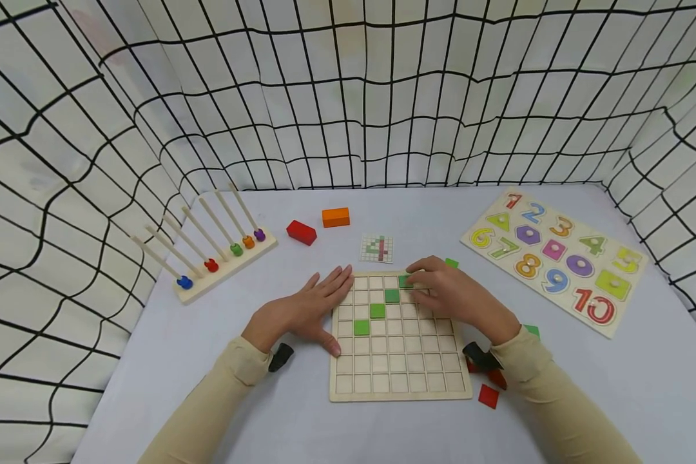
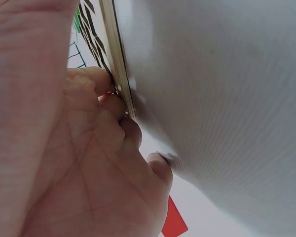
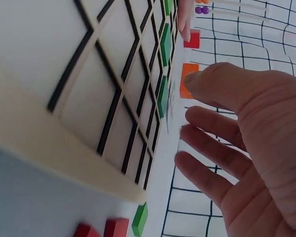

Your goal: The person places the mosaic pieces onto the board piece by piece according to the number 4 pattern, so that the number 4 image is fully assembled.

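Note:
A wooden grid board (image 1: 403, 364) lies on the table, with several green square tiles (image 1: 377, 310) set in a rising diagonal. My left hand (image 1: 310, 310) rests spread at the board's left edge, fingertips by the upper corner and thumb lower down. In the left wrist view its fingers (image 2: 133, 131) touch the board's side (image 2: 119, 59). My right hand (image 1: 449, 290) hovers over the board's upper right, by the topmost green tile (image 1: 405, 281). The right wrist view shows its thumb and fingers (image 3: 209, 173) apart, loosely bent, with nothing between them.
A small pattern card (image 1: 377, 249) lies behind the board. Loose red tiles (image 1: 488, 396) and green tiles (image 1: 531, 330) lie at its right. Further off are an orange block (image 1: 336, 217), a red block (image 1: 301, 232), a peg stand (image 1: 232, 262) and a number puzzle (image 1: 548, 248). Black netting surrounds the table.

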Tool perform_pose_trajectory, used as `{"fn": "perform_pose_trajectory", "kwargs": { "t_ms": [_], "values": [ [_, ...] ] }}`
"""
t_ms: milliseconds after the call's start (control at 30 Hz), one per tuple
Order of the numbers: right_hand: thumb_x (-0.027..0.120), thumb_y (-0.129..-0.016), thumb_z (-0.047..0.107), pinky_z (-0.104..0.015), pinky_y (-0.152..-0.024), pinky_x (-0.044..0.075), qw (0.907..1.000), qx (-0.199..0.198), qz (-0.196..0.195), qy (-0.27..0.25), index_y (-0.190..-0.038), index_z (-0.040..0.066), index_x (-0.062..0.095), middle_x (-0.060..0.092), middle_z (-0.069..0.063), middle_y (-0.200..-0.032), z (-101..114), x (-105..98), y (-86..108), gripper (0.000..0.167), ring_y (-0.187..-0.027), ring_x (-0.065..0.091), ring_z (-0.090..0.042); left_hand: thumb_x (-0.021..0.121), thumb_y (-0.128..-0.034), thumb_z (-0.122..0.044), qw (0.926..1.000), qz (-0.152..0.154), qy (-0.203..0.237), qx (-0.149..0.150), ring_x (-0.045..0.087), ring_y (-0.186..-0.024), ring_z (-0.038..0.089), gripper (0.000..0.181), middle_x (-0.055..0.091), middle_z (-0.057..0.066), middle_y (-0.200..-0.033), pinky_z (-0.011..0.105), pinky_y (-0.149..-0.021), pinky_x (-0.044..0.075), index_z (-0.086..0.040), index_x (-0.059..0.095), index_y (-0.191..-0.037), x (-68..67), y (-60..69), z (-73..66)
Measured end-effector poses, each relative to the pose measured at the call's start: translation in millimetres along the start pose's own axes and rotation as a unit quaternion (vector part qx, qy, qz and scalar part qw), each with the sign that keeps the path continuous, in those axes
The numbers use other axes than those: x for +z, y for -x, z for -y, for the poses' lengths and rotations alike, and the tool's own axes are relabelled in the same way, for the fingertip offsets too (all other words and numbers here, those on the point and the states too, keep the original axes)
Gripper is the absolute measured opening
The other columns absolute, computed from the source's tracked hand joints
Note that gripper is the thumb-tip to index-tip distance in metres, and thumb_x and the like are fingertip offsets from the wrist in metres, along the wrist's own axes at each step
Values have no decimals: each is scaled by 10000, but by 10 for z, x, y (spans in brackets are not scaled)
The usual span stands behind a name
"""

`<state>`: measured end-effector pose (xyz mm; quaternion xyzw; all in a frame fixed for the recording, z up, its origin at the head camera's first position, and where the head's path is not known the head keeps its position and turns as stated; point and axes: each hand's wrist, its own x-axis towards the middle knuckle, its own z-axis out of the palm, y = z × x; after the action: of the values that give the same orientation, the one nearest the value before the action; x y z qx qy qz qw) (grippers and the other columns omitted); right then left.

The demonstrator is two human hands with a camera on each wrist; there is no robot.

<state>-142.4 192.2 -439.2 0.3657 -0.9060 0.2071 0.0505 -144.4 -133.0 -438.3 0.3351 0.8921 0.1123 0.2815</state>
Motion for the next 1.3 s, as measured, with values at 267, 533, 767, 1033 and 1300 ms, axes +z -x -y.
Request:
{"fn": "perform_pose_trajectory", "kwargs": {
  "t_ms": [267, 533, 767, 1033, 1300],
  "values": [
    [807, -932, 38, -496, -987, 612, 9967, 390, -270, 653, -1042, -11, 802, 751, -184, -1183, -174, -80, 31, 121, -1162, 668, -366, 900, -770, -618, 10000, 10, -14, -44, -91, -1706, 326, 1419, -108, 88, -1829, 612, -1370, -19, -85, 1, -1731, 4, -11, 10],
    [795, -932, 4, -501, -1004, 617, 9909, 1154, 34, 689, -1115, -25, 798, 737, -210, -1232, -303, -142, 106, 185, -1179, 657, -378, 903, -777, -602, 10000, 26, -4, -60, -95, -1706, 327, 1412, -110, 93, -1828, 607, -1371, -28, -82, 1, -1730, 4, -8, -3],
    [792, -934, -14, -502, -964, 625, 9909, 1227, 91, 544, -1058, -26, 796, 725, -203, -1151, -402, -113, 154, 125, -1086, 663, -369, 892, -784, -613, 10000, 35, -57, -56, -101, -1705, 324, 1411, -124, 88, -1826, 601, -1372, -31, -84, -13, -1729, 17, -16, 12],
    [782, -951, 6, -517, -948, 611, 9887, 1456, -45, 362, -1009, -24, 755, 697, -182, -1079, -495, -105, 172, 70, -1048, 633, -359, 895, -790, -598, 10000, 19, -30, -18, -96, -1704, 339, 1405, -120, 106, -1825, 613, -1368, -29, -69, -9, -1727, -3, -23, 6],
    [799, -943, 40, -536, -988, 612, 9907, 1282, -3, 453, -1018, -12, 773, 707, -205, -1138, -498, -128, 210, 95, -1091, 660, -367, 896, -787, -602, 10000, 45, -15, -24, -103, -1704, 336, 1413, -125, 100, -1825, 615, -1367, -32, -74, -19, -1727, 0, -14, 6]
  ]
}}
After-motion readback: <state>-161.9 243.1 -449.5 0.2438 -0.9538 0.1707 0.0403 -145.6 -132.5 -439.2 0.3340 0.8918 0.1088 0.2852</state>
